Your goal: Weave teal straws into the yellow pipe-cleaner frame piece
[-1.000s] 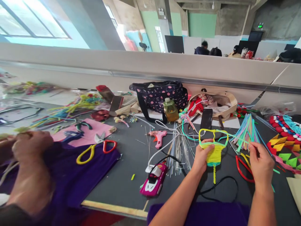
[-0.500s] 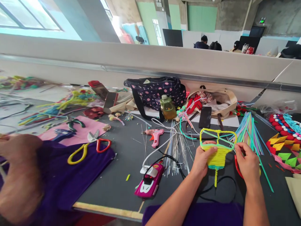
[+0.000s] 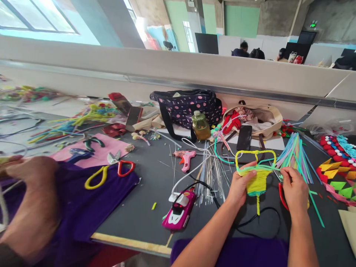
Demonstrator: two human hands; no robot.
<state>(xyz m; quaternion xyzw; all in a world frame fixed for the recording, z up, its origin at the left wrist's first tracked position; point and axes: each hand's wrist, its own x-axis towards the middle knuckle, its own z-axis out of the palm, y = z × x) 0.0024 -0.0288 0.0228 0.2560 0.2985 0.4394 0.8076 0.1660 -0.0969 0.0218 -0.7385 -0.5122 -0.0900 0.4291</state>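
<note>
Your right hand (image 3: 296,191) has closed in on the yellow woven frame (image 3: 257,174), fingers pinching its green strand at the right edge; your left hand (image 3: 239,183) grips the frame's left side, upright above the surface (image 3: 144,215).

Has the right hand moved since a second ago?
Yes. The right hand has closed in leftward on the yellow woven piece, away from the paper triangles.

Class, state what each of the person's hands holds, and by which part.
Left hand grips the yellow woven pipe-cleaner piece at its left edge; right hand pinches its green strand.
</note>
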